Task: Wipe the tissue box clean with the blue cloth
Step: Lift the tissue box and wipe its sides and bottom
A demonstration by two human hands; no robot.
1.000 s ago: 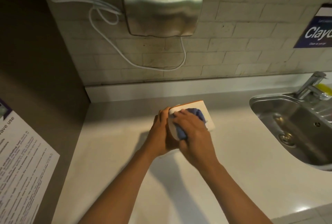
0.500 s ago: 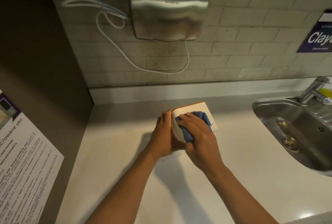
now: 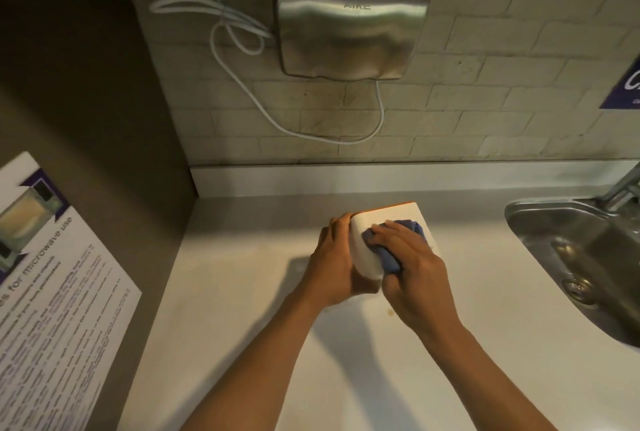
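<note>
Head view, centre of the frame: tissue box [image 3: 388,223] tilted on the pale worktop [image 3: 242,309]. Left hand [image 3: 332,261] gripping its near-left end, fingers curled round. Right hand [image 3: 412,268] pressing the blue cloth [image 3: 388,257] onto the box, fingers bent over it. Sink [image 3: 571,247] at right edge.

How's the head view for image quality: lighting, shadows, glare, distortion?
Head view: dim, warm light; the arms cast dark shadows on the counter under the left hand and right hand; soft glare on the hand dryer and sink; wide-angle bending at the edges; tissue box and blue cloth readable.
</note>
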